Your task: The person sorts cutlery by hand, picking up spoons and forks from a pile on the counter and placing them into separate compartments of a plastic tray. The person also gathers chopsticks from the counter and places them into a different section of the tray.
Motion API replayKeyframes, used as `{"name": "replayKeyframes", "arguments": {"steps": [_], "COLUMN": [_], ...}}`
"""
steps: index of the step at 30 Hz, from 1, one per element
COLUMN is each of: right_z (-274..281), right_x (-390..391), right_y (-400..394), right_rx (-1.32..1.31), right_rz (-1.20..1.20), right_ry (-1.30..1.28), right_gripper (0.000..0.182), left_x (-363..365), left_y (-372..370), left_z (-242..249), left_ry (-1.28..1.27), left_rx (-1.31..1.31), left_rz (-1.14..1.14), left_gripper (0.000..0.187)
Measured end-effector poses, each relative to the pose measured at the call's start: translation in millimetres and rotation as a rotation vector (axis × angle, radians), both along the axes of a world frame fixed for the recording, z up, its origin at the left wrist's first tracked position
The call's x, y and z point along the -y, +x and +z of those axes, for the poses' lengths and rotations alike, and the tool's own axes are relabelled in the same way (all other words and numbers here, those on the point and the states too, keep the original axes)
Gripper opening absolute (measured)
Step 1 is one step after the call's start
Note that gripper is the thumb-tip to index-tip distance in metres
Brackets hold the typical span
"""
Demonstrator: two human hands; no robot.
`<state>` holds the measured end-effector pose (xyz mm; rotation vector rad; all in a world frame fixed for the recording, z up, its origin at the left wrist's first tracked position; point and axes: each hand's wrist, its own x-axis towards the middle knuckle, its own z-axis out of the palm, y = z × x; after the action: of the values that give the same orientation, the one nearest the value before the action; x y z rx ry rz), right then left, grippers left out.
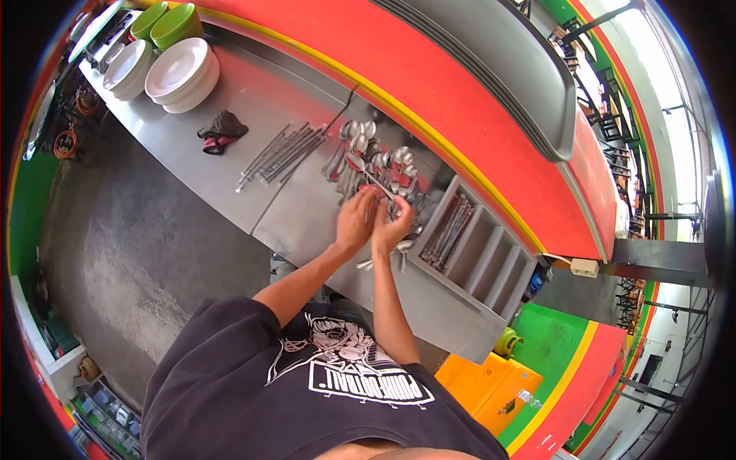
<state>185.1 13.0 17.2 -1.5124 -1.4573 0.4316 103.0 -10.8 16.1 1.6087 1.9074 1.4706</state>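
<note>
A spoon [376,182] slants above the pile, its bowl toward the upper left. My right hand [393,224] is closed, with its fingers pinching the handle end. Close beside it, my left hand [356,222] is closed on a small red cloth-like piece [371,189] against the spoon's handle. Beyond and beneath my hands lies a heap of metal spoons [360,138], some with red showing among them. Several thin metal utensils [284,153] lie in a loose row to the left; their ends are too small to make out.
A grey divided cutlery tray [491,264] sits right of my hands, with utensils in one compartment. On the steel counter [307,222] lie a dark and red cloth [222,130], stacked white plates [182,77] and green bowls [175,27]. A red ledge [460,100] borders the far side.
</note>
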Motion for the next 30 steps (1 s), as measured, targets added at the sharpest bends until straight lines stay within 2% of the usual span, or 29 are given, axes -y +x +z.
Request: {"name": "replayKeyframes", "arguments": {"steps": [2, 4, 6, 7, 10, 12, 14, 15, 18, 25, 30], "right_z": [-23, -32, -38, -37, -73, -89, -74, -77, -84, -94, -100], "right_x": [-8, -13, -19, -23, -38, -40, -40, -40, -45, -51, -55], "right_y": [-54, -112, -161, -180, -229, -252, -279, -290, -301, -298, -300], "right_rx": [-0.157, -0.298, -0.227, -0.088, 0.172, 0.178, 0.200, 0.234, 0.257, 0.249, 0.246], "right_rz": [0.166, 0.269, 0.236, 0.229, 0.102, -0.011, -0.171, -0.248, -0.375, -0.410, -0.476], "right_ry": [-0.019, -0.305, -0.335, -0.360, -0.357, -0.438, -0.620, -0.599, -0.583, -0.511, -0.476], "right_gripper": [0.032, 0.031, 0.036, 0.045, 0.053, 0.055, 0.054, 0.049, 0.044, 0.027, 0.026], "left_x": [4, -2, -6, -9, -11, -7, -5, -2, -7, -11, -14], "left_y": [-48, -91, -130, -150, -202, -221, -238, -241, -246, -248, -247], "left_z": [-6, -24, -36, -40, -55, -66, -75, -79, -85, -88, -87], "left_ry": [-0.167, -0.252, -0.343, -0.389, -0.391, -0.403, -0.416, -0.372, -0.457, -0.561, -0.602], "left_rx": [-0.046, -0.120, -0.156, -0.175, -0.328, -0.388, -0.449, -0.438, -0.354, -0.356, -0.341], "left_rz": [0.089, 0.231, 0.268, 0.285, 0.246, 0.191, 0.143, 0.165, 0.163, 0.131, 0.129], "left_gripper": [0.039, 0.042, 0.044, 0.045, 0.043, 0.045, 0.048, 0.048, 0.046, 0.045, 0.045]}}
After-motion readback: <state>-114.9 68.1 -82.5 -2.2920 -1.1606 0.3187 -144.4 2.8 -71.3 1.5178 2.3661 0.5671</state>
